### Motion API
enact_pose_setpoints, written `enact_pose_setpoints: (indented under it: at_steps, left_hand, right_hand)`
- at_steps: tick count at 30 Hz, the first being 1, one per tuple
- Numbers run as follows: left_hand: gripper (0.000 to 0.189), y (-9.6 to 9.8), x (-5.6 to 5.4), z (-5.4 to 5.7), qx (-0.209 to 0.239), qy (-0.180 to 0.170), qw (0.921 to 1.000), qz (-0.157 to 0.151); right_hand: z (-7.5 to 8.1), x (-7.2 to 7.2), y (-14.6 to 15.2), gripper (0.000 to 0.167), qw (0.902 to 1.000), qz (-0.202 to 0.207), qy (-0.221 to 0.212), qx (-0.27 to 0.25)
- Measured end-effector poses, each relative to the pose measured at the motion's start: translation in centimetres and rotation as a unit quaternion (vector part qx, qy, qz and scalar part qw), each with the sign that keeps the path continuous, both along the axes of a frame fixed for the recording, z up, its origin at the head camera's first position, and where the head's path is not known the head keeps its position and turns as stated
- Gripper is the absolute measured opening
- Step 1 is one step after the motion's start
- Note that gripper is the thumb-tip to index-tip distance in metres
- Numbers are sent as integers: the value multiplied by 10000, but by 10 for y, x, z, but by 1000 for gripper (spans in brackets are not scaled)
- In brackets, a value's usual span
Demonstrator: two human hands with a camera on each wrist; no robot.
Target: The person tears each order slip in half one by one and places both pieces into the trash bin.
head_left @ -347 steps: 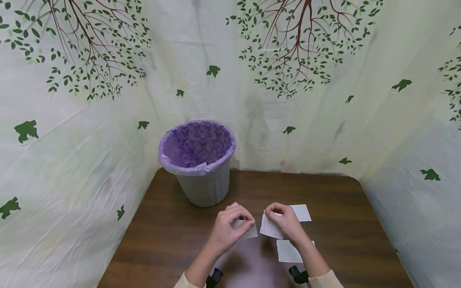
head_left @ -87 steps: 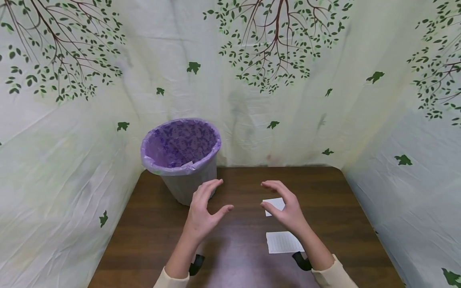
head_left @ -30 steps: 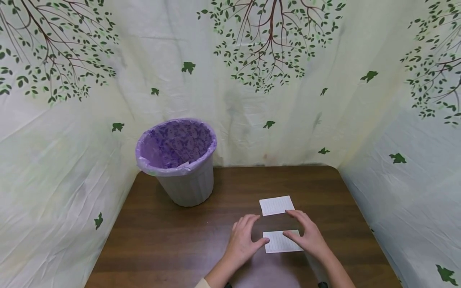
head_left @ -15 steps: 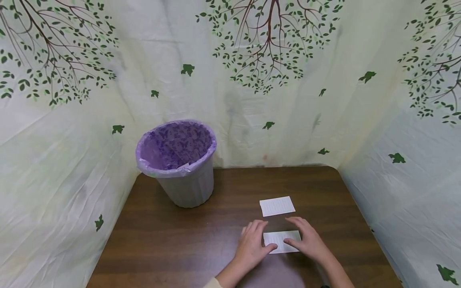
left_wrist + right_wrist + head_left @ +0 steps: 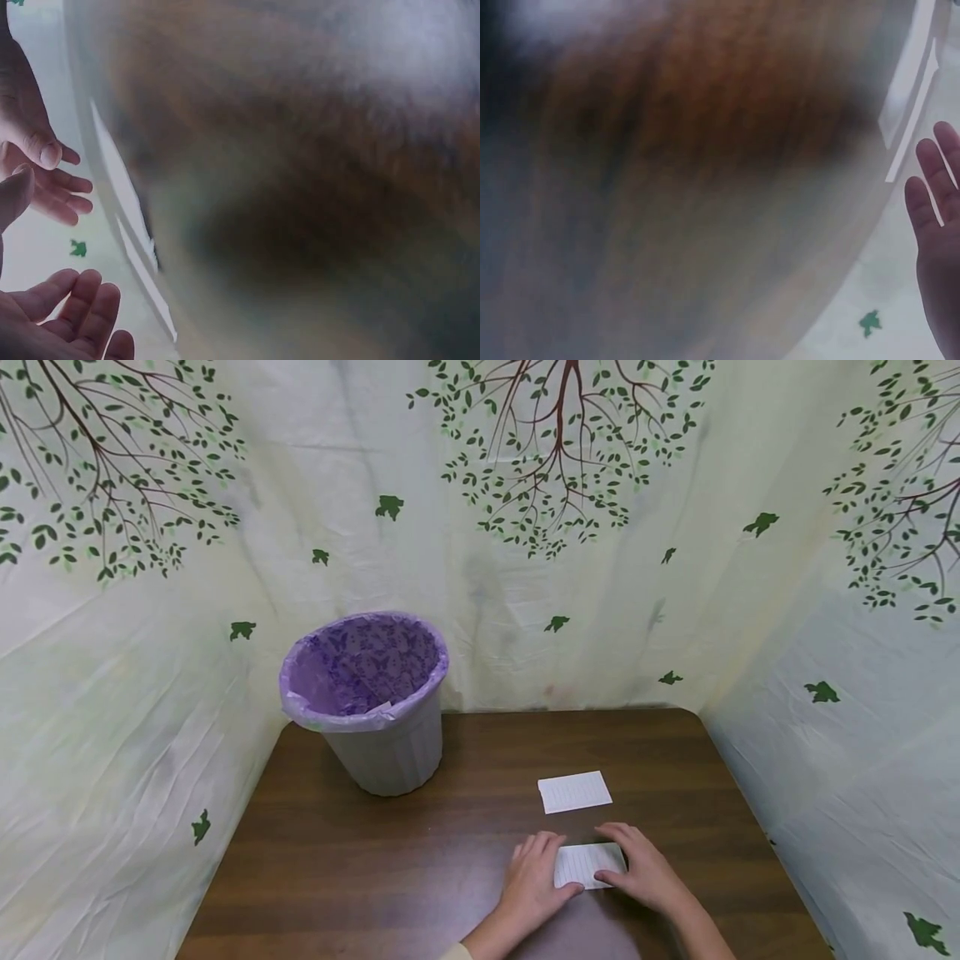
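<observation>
A lined paper slip (image 5: 588, 864) lies flat near the front of the brown table. My left hand (image 5: 531, 881) is at its left edge, thumb and fingers spread apart and covering that end. On the other side, my right hand (image 5: 645, 868) hovers or rests with its thumb by the slip's right end; contact is unclear. A second paper slip (image 5: 574, 792) lies just beyond both hands. The left wrist view shows the fingers of my left hand (image 5: 82, 319) loosely bent, holding nothing. In the right wrist view, my right hand (image 5: 939, 247) has its fingers extended.
A grey wastebasket (image 5: 393, 756) with a purple liner (image 5: 303, 681) stands at the back left of the brown table (image 5: 360, 877). A bit of white paper (image 5: 381, 707) shows inside it. Leaf-printed cloth (image 5: 510, 668) encloses the back and sides.
Earlier each hand pinched a paper piece; by 2.9 s ago both were empty, near the wastebasket's right. Since then they have moved right and down to the near slip, the left hand closing in on it.
</observation>
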State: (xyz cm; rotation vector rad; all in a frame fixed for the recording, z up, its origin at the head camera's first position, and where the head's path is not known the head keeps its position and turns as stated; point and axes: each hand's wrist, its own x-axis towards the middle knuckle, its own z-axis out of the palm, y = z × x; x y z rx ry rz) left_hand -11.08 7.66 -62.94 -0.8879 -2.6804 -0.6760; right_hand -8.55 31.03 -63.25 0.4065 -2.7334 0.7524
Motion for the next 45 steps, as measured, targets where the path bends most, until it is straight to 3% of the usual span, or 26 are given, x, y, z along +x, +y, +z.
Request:
enact_pose_setpoints:
  at_steps: [4, 10, 18, 24, 33, 45]
  left_hand:
    - [75, 5, 2, -8, -157, 206, 9997, -44]
    - [77, 12, 4, -14, -306, 145, 9993, -126]
    - [76, 17, 2, -12, -596, -95, 9981, -132]
    - [75, 20, 1, -13, -691, 63, 9975, -133]
    - [73, 27, 0, -12, -1057, 79, 9943, -107]
    - [72, 36, -6, -12, -1337, 120, 9909, -67]
  right_hand:
    - [-5, 2, 2, 66, 9998, -57, -180, 92]
    - [-13, 4, 7, 70, 9993, -17, -30, 363]
    - [-16, 6, 9, 74, 9986, 74, -24, 526]
    - [-15, 5, 9, 75, 9972, 87, -92, 740]
    - [-14, 4, 8, 72, 9946, 147, 197, 1010]
    - [-13, 0, 7, 67, 9936, 76, -301, 1085]
